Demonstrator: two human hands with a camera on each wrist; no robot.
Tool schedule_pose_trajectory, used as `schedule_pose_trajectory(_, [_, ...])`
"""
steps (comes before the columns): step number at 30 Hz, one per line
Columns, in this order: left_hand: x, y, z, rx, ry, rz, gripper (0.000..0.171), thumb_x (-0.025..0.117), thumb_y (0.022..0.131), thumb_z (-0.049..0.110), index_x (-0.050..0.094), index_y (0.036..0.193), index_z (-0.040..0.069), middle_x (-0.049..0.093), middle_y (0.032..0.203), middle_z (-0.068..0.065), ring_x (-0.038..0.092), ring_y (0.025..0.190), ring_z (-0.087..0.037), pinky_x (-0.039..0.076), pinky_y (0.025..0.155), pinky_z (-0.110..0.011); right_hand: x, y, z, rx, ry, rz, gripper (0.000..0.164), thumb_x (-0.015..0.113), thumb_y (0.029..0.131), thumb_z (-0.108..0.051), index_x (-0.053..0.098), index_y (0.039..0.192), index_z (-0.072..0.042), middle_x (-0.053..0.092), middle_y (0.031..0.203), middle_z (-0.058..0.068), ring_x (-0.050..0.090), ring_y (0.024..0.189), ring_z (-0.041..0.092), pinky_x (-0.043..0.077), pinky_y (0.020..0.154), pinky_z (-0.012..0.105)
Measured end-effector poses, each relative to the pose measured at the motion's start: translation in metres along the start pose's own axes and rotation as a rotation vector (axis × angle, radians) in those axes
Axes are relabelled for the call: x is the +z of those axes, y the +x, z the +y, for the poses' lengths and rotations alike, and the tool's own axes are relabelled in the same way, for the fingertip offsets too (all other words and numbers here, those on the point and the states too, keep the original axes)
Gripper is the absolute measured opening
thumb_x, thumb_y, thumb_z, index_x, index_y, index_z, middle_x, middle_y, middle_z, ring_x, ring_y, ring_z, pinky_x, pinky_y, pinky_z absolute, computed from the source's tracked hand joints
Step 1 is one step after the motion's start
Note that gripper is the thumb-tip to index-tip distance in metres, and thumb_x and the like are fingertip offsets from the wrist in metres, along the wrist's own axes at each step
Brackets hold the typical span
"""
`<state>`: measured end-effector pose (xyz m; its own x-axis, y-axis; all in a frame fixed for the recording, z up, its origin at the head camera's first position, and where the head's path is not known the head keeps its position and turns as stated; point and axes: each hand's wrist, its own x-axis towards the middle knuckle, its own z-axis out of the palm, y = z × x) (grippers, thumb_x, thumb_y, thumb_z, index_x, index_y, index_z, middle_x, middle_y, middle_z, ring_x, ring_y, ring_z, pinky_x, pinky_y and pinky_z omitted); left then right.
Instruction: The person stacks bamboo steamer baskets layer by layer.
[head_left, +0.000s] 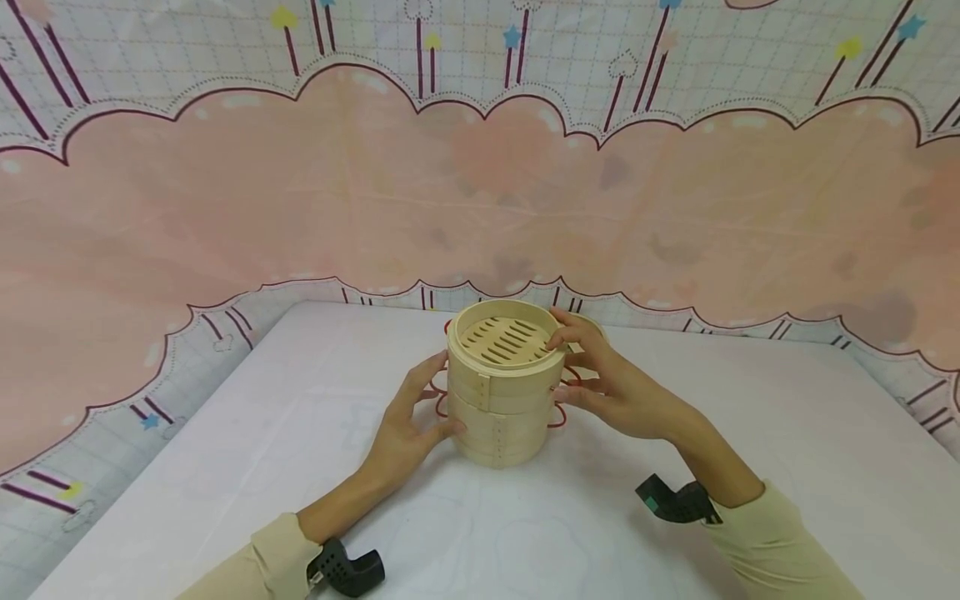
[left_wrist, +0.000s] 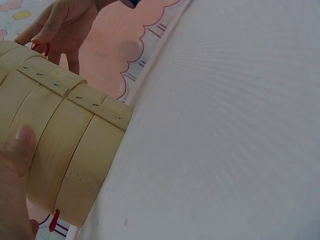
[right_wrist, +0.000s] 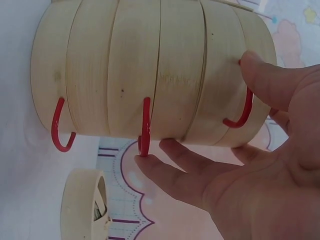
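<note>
A stack of round bamboo steamer baskets (head_left: 501, 417) stands upright on the white table, its slotted panel (head_left: 510, 340) showing inside the top rim. Red loop handles (right_wrist: 145, 125) stick out from the tiers. My left hand (head_left: 401, 429) holds the stack's left side, the thumb (left_wrist: 22, 147) lying against the front of the wall. On the right, my right hand (head_left: 615, 387) grips the upper part. Its thumb (right_wrist: 257, 75) presses beside the top red handle, and a finger touches the middle handle in the right wrist view. One fingertip reaches the top rim in the head view.
Behind the stack to the right is another round bamboo piece (right_wrist: 82, 205), partly hidden in the head view. The white table (head_left: 225, 417) extends around the stack. A patterned pink and white cloth (head_left: 480, 192) hangs behind it.
</note>
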<state>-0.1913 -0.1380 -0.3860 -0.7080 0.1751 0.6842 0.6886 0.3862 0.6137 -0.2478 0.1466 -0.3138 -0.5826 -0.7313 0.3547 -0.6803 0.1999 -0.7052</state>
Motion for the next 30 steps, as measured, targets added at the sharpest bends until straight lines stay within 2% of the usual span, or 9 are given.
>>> schedule_pose_trajectory(7, [0.005, -0.003, -0.029, -0.003, -0.017, 0.002, 0.093, 0.080, 0.069, -0.002, 0.032, 0.148, 0.009, 0.039, 0.145, -0.008, 0.038, 0.130, -0.023, 0.044, 0.093, -0.051, -0.001, 0.002, 0.001, -0.055, -0.001, -0.017, 0.047, 0.062, 0.089, 0.001, 0.035, 0.124, -0.012, 0.004, 0.157, 0.009, 0.033, 0.132, 0.038, 0.051, 0.089, 0.044])
schedule_pose_trajectory(13, [0.004, -0.003, -0.032, -0.013, -0.051, -0.003, 0.092, 0.080, 0.071, 0.001, 0.032, 0.149, 0.014, 0.039, 0.145, -0.002, 0.038, 0.129, -0.022, 0.043, 0.094, -0.049, -0.001, 0.002, 0.000, -0.035, 0.013, -0.006, 0.046, 0.062, 0.090, 0.001, 0.036, 0.124, -0.015, 0.005, 0.158, 0.001, 0.035, 0.131, 0.034, 0.052, 0.088, 0.038])
schedule_pose_trajectory(17, [0.005, -0.003, -0.032, -0.011, -0.053, -0.002, 0.093, 0.080, 0.071, 0.000, 0.032, 0.149, 0.013, 0.039, 0.145, -0.003, 0.039, 0.129, -0.023, 0.044, 0.094, -0.050, -0.002, 0.002, 0.000, -0.009, 0.023, 0.002, 0.045, 0.060, 0.091, 0.002, 0.037, 0.124, -0.018, 0.005, 0.158, -0.004, 0.041, 0.127, 0.035, 0.052, 0.087, 0.036])
schedule_pose_trajectory(22, [0.006, -0.002, -0.027, -0.001, -0.057, 0.005, 0.092, 0.079, 0.069, -0.005, 0.032, 0.147, 0.005, 0.039, 0.144, -0.011, 0.039, 0.128, -0.029, 0.043, 0.092, -0.055, -0.002, 0.001, 0.001, -0.008, 0.022, 0.004, 0.044, 0.057, 0.092, 0.006, 0.038, 0.123, -0.018, 0.005, 0.158, -0.005, 0.041, 0.128, 0.035, 0.052, 0.087, 0.035])
schedule_pose_trajectory(26, [0.003, 0.000, -0.011, -0.004, -0.055, 0.004, 0.088, 0.078, 0.069, -0.008, 0.033, 0.145, 0.000, 0.040, 0.142, -0.016, 0.039, 0.127, -0.033, 0.043, 0.090, -0.056, -0.002, 0.001, 0.002, -0.024, 0.011, 0.000, 0.043, 0.056, 0.092, 0.006, 0.038, 0.123, -0.017, 0.005, 0.158, -0.002, 0.040, 0.128, 0.037, 0.052, 0.088, 0.037])
schedule_pose_trajectory(30, [0.000, 0.002, 0.000, -0.008, -0.050, 0.000, 0.087, 0.077, 0.069, -0.009, 0.033, 0.143, -0.003, 0.041, 0.140, -0.019, 0.040, 0.127, -0.032, 0.044, 0.090, -0.056, -0.003, 0.001, 0.002, -0.035, 0.001, -0.005, 0.041, 0.056, 0.093, 0.005, 0.039, 0.124, -0.016, 0.005, 0.159, -0.001, 0.038, 0.130, 0.038, 0.051, 0.090, 0.038])
